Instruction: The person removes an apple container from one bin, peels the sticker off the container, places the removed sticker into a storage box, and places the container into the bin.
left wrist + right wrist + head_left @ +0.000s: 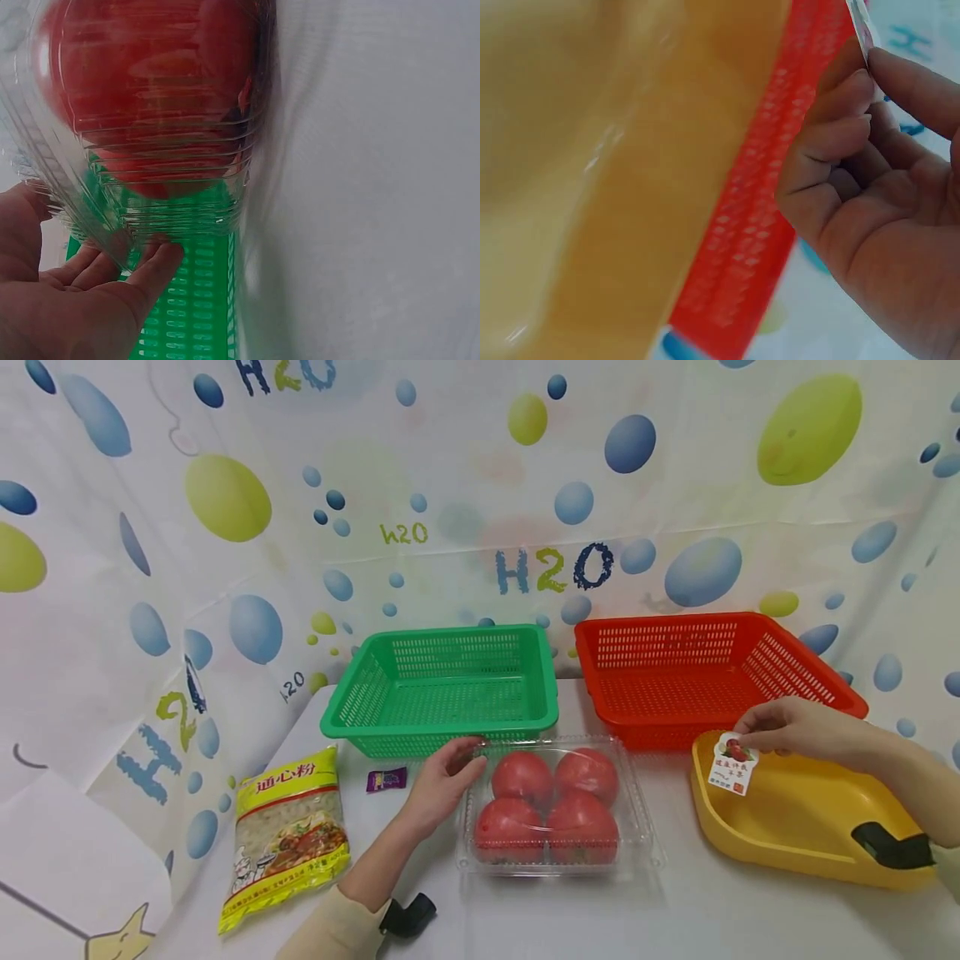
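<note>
At table centre, the left hand [442, 781] steadies the clear tomato box [555, 806] with relaxed fingers at its nine o'clock side; right hand [795, 727] pinches the label [732, 763] over the yellow tray [795, 827], three o'clock.

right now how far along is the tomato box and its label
Looks done: the label is off the box, pinched by the right hand over the yellow tray. In hand: the left hand touches the clear tomato box, lid closed. Left: green basket and red basket hold nothing.
</note>
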Demonstrator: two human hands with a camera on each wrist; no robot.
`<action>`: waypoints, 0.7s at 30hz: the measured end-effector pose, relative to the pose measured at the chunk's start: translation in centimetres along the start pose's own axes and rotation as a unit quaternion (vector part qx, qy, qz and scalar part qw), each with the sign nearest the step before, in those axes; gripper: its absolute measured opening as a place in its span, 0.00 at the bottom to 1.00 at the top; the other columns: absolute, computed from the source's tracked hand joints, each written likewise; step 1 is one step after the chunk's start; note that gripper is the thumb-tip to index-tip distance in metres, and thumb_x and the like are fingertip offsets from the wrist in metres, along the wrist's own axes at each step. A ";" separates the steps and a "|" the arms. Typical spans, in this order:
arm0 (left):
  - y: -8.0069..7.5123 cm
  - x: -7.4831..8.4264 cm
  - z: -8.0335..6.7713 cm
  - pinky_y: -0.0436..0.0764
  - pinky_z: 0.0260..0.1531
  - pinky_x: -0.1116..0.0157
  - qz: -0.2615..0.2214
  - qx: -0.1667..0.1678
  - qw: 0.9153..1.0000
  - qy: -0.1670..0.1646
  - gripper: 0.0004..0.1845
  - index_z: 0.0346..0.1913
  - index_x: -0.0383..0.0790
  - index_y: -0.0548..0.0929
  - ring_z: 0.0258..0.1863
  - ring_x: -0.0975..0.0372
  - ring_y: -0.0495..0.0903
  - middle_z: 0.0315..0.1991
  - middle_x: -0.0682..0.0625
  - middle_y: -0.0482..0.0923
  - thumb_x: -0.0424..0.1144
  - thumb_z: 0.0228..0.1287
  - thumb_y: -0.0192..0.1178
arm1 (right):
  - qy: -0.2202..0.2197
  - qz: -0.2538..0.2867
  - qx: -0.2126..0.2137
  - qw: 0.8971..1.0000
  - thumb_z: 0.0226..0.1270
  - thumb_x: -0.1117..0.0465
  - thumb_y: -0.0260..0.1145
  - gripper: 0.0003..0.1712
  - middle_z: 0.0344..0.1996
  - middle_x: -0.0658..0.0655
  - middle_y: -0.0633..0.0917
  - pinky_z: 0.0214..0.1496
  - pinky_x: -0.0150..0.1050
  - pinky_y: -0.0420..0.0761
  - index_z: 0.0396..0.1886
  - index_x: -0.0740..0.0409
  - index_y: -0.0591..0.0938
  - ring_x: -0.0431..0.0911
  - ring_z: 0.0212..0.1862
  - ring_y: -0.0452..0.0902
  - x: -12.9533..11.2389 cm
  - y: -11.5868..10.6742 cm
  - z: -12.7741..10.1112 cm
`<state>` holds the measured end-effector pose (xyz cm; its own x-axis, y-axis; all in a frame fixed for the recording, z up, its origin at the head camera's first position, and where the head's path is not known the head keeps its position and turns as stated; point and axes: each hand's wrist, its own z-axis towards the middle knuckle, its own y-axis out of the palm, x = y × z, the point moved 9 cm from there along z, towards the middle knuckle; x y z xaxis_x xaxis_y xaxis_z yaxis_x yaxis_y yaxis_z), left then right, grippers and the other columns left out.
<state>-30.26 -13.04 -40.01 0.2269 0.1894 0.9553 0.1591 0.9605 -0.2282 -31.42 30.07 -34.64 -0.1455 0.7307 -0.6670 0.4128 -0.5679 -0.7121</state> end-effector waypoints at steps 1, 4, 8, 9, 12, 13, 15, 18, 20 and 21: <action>0.0 0.0 0.0 0.71 0.65 0.49 0.002 -0.001 1.000 0.000 0.21 0.65 0.31 0.75 0.67 0.45 0.71 0.63 0.37 0.76 0.36 0.73 0.60 | 0.000 0.000 -0.010 1.000 0.72 0.57 0.66 0.14 0.41 0.54 0.83 0.42 0.37 0.80 0.49 0.63 0.82 0.47 0.44 0.75 0.6 0.1 0.1; -0.1 -0.1 0.0 0.71 0.65 0.49 0.009 -0.003 1.000 -0.006 0.22 0.65 0.31 0.75 0.67 0.45 0.70 0.63 0.38 0.76 0.37 0.73 0.60 | -0.002 0.002 -0.040 0.999 0.72 0.60 0.66 0.11 0.39 0.54 0.82 0.39 0.36 0.78 0.47 0.63 0.81 0.45 0.41 0.74 2.2 0.8 0.3; -0.2 -0.2 0.0 0.71 0.65 0.49 0.016 -0.004 1.000 -0.012 0.22 0.66 0.32 0.75 0.67 0.45 0.70 0.64 0.38 0.75 0.37 0.74 0.60 | -0.007 -0.006 -0.080 0.997 0.69 0.62 0.68 0.08 0.35 0.54 0.80 0.34 0.33 0.75 0.43 0.61 0.81 0.46 0.35 0.74 3.9 2.0 0.4; -0.2 -0.2 0.0 0.71 0.65 0.49 0.017 -0.003 1.000 -0.013 0.22 0.66 0.32 0.75 0.67 0.45 0.70 0.64 0.38 0.75 0.38 0.74 0.60 | -0.007 -0.007 -0.086 0.996 0.69 0.62 0.69 0.08 0.33 0.54 0.79 0.33 0.32 0.73 0.42 0.61 0.81 0.47 0.34 0.74 4.2 2.2 0.5; -0.2 -0.2 0.0 0.71 0.65 0.49 0.016 -0.005 1.000 -0.011 0.22 0.66 0.32 0.75 0.67 0.45 0.70 0.64 0.38 0.75 0.37 0.74 0.60 | -0.008 -0.005 -0.096 0.995 0.68 0.63 0.69 0.07 0.30 0.54 0.78 0.29 0.29 0.69 0.41 0.61 0.82 0.45 0.29 0.71 4.5 2.5 0.6; -0.1 -0.2 0.0 0.71 0.65 0.49 0.013 -0.006 1.000 -0.009 0.22 0.66 0.32 0.75 0.67 0.45 0.70 0.64 0.37 0.75 0.37 0.74 0.60 | -0.008 -0.003 -0.096 0.995 0.68 0.64 0.68 0.07 0.29 0.54 0.78 0.27 0.28 0.68 0.41 0.62 0.82 0.43 0.27 0.70 4.6 2.5 0.6; -0.1 -0.1 0.1 0.71 0.65 0.49 0.007 -0.008 1.000 -0.007 0.22 0.66 0.31 0.75 0.67 0.45 0.70 0.64 0.37 0.75 0.36 0.74 0.59 | -0.005 0.000 -0.094 0.996 0.68 0.65 0.68 0.07 0.28 0.54 0.78 0.26 0.27 0.67 0.43 0.63 0.83 0.41 0.25 0.69 4.6 2.4 0.7; 0.1 -0.1 0.2 0.71 0.65 0.49 0.002 -0.011 1.000 -0.004 0.22 0.66 0.31 0.75 0.67 0.45 0.71 0.64 0.36 0.75 0.36 0.74 0.59 | 0.011 0.004 -0.088 0.996 0.69 0.64 0.68 0.11 0.31 0.55 0.79 0.27 0.29 0.70 0.47 0.65 0.83 0.42 0.27 0.71 4.7 2.2 0.7; 0.1 -0.2 0.1 0.71 0.65 0.48 0.003 -0.012 1.000 -0.006 0.22 0.66 0.31 0.75 0.67 0.45 0.71 0.64 0.36 0.75 0.37 0.74 0.59 | 0.021 0.002 -0.084 0.996 0.69 0.63 0.68 0.13 0.34 0.56 0.79 0.29 0.30 0.73 0.50 0.66 0.83 0.45 0.30 0.73 4.8 2.1 0.6; 0.0 -0.2 0.1 0.71 0.65 0.48 0.004 -0.012 1.000 -0.007 0.22 0.66 0.31 0.75 0.67 0.45 0.71 0.64 0.37 0.75 0.37 0.74 0.59 | 0.026 0.001 -0.083 0.996 0.69 0.63 0.68 0.15 0.35 0.56 0.79 0.30 0.31 0.73 0.51 0.66 0.83 0.46 0.31 0.73 4.8 2.1 0.6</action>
<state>-30.40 -13.03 -40.17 0.2159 0.2007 0.9556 0.1800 0.9537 -0.2410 -31.78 32.18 -39.44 -0.0987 0.7505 -0.6535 0.5565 -0.5028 -0.6614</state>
